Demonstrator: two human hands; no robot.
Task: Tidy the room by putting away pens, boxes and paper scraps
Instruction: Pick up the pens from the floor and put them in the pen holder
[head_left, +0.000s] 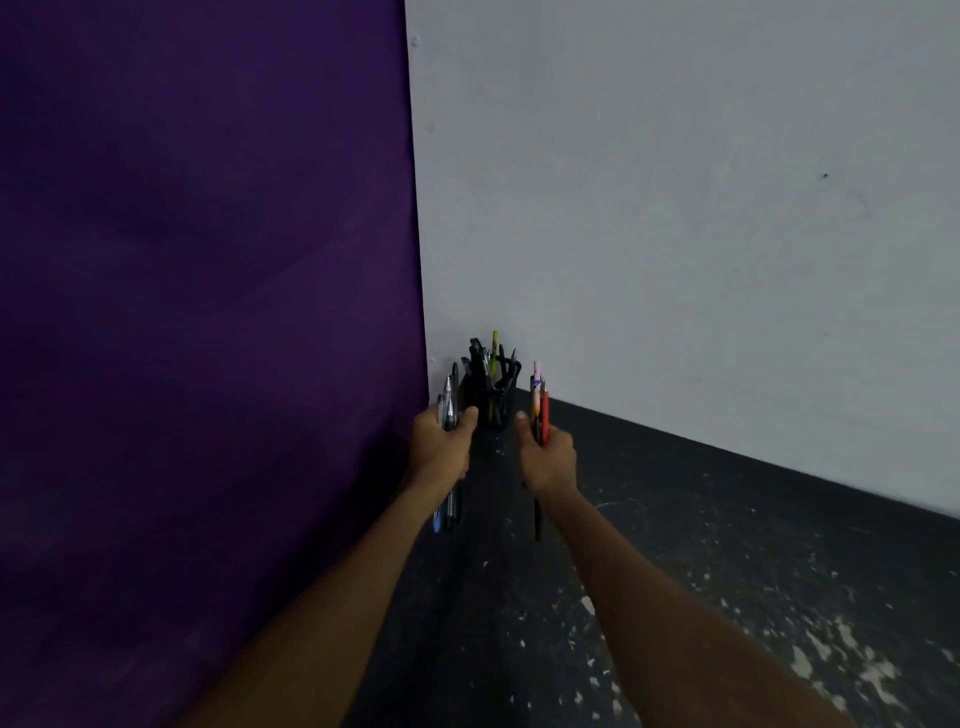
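- While both arms reach out from the bottom of the view, each hand holds a bunch of pens, so the pen step looks to be the one in hand.
- Nearest lies the floor (727, 597), dark with pale flecks on it.
- On the left, the left hand (441, 447) has its fingers (470, 415) closed round a bunch of clear and dark pens (449, 402). Their tips stick out above the fist and their ends hang out below it.
- On the right, the right hand (550, 460) is closed round red pens (540, 402), one with a pink top. One dark pen hangs down under this hand.
- Between the two hands, just past them, stands a black mesh cup (498, 395). It already has pens in it, and one yellow-green pen (494, 345) pokes up tallest.
- It sits in the corner, where a purple cloth (208, 312) on the left meets a pale wall (675, 208).
- I cannot tell if the cup rests on the floor or on a dark surface; it is too dim there.
- Next, I think, one hand needs to lift its bunch over the cup, point it down, and let go.
- That cup looks quite full, so the pens may need a wiggle to slide in, and a hard push might tip it.
- No boxes or paper scraps show here, so I would guess those come later.
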